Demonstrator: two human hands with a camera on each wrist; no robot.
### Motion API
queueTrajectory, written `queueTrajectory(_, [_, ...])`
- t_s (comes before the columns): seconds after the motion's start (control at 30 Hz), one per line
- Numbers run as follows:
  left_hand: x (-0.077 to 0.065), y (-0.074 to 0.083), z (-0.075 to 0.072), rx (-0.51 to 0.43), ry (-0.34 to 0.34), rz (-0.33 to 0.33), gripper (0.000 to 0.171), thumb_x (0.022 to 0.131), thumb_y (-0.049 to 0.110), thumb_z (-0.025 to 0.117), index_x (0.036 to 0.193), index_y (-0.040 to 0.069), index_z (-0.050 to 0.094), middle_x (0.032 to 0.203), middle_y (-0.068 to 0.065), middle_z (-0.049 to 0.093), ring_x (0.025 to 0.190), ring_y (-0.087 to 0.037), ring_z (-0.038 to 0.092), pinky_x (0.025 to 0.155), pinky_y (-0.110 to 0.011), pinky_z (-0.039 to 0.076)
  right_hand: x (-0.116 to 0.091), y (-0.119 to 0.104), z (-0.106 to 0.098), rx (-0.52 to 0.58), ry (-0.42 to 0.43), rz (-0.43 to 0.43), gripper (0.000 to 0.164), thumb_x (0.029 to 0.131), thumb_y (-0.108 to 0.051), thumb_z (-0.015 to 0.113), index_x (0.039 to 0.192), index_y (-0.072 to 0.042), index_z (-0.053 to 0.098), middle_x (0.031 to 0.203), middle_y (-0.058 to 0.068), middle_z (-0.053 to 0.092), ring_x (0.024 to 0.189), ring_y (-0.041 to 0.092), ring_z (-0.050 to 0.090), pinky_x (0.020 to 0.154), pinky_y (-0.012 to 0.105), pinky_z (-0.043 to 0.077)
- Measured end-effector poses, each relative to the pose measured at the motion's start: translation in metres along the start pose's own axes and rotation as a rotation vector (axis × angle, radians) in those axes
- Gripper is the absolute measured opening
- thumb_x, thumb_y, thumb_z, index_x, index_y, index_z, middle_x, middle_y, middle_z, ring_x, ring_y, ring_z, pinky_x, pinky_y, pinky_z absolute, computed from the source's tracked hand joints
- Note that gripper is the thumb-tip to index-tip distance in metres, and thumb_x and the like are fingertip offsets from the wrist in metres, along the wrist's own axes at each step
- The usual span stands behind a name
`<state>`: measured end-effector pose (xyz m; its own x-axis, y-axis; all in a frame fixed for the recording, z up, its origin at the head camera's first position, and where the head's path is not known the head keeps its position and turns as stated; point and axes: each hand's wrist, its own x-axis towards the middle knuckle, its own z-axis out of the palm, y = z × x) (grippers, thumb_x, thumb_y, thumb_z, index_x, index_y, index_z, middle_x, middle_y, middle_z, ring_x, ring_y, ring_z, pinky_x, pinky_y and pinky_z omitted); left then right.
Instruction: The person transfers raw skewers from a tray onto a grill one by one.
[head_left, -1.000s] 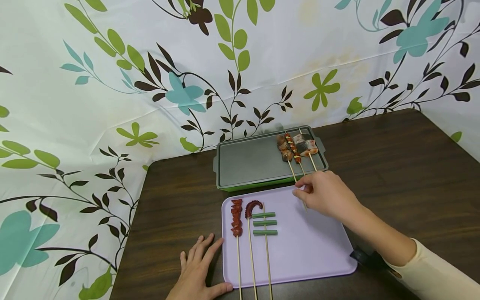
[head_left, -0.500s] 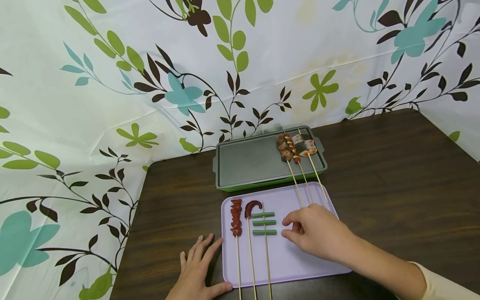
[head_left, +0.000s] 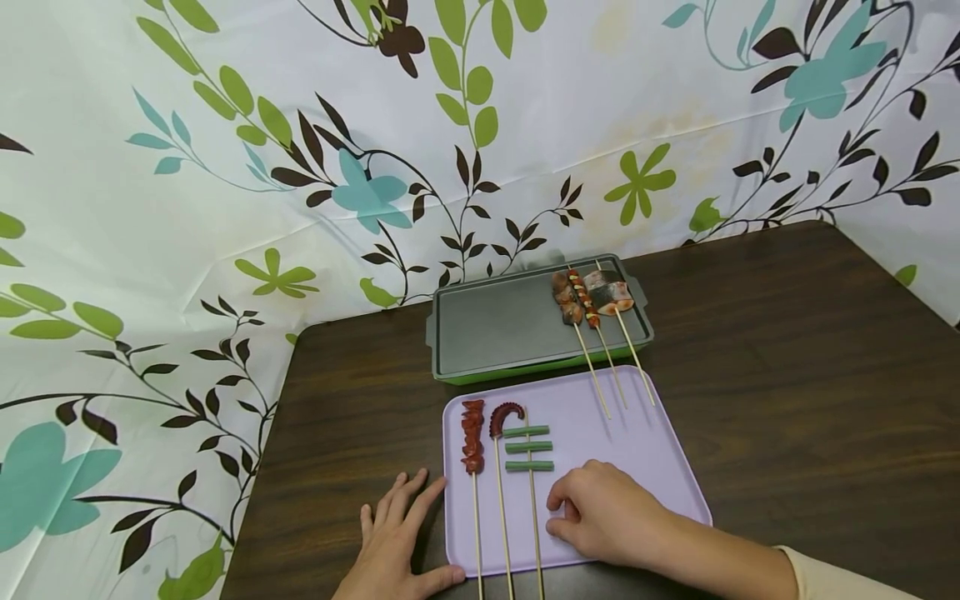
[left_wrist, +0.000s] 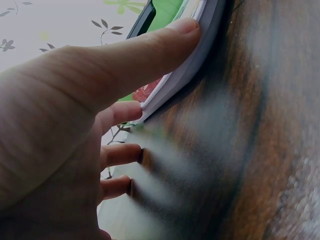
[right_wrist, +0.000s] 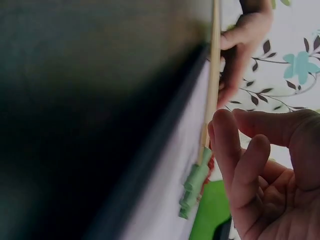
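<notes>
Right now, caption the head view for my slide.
Right hand over a lilac tray with three skewers; three more on griddle.

A leaf-printed cloth [head_left: 564, 108] hangs behind a dark wooden table [head_left: 757, 358].

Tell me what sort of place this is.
Probably an indoor tabletop staged for play grilling, though the wider room is unseen: skewers lie on a grill and tray, and a leaf-print sheet hangs behind the table.

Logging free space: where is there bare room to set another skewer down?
Free: the grill left of the brown skewer; the tray's right side, between the overhanging sticks and the right hand; the table right of both. Crowded: the grill's right end and tray's left side, three skewers each.
</notes>
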<state>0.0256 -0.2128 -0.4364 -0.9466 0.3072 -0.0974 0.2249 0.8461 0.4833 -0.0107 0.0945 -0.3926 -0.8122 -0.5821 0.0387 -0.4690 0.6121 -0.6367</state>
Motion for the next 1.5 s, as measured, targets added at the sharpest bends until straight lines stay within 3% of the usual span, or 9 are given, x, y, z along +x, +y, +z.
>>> queueTrajectory(0.5, [0.000, 0.000, 0.000, 0.005, 0.002, -0.010, 0.097, 0.065, 0.075, 0.066, 0.148, 0.033, 0.036, 0.153, -0.002, 0.033, 0.140, -0.039, 0.021, 0.091, -0.081, 0.010, 0.008, 0.002, 0.027, -0.040, 0.035, 0.000, 0.019, 0.074, -0.037, 0.077, 0.062, -0.030, 0.065, 0.054, -0.028, 0.042, 0.062, -0.003, 0.043, 0.054, 0.018, 0.034])
queueTrajectory(0.93, [0.000, 0.000, 0.001, 0.005, 0.027, 0.002, 0.097, 0.065, 0.073, 0.068, 0.147, 0.032, 0.037, 0.152, -0.005, 0.033, 0.139, -0.041, 0.021, 0.091, -0.081, 0.010, 0.007, 0.006, 0.028, 0.022, 0.003, 0.083, 0.021, 0.074, -0.037, 0.079, 0.061, -0.034, 0.063, 0.055, -0.026, 0.045, 0.063, -0.002, 0.042, 0.055, 0.019, 0.035])
queueTrajectory(1.27, [0.001, 0.003, -0.004, -0.010, -0.022, -0.025, 0.096, 0.066, 0.075, 0.065, 0.147, 0.034, 0.036, 0.151, -0.006, 0.032, 0.140, -0.042, 0.018, 0.091, -0.082, 0.008, -0.007, 0.018, 0.013, 0.082, 0.003, 0.141, 0.017, 0.075, -0.022, 0.075, 0.064, -0.029, 0.063, 0.055, -0.023, 0.046, 0.060, -0.004, 0.043, 0.056, 0.019, 0.038])
queueTrajectory(1.5, [0.000, 0.002, -0.003, -0.004, -0.007, -0.007, 0.095, 0.067, 0.075, 0.064, 0.147, 0.034, 0.035, 0.151, -0.005, 0.033, 0.140, -0.041, 0.019, 0.091, -0.082, 0.008, -0.014, 0.029, 0.009, 0.224, -0.031, 0.175, 0.012, 0.077, -0.012, 0.070, 0.070, -0.021, 0.067, 0.049, -0.023, 0.051, 0.048, -0.005, 0.049, 0.052, 0.018, 0.042])
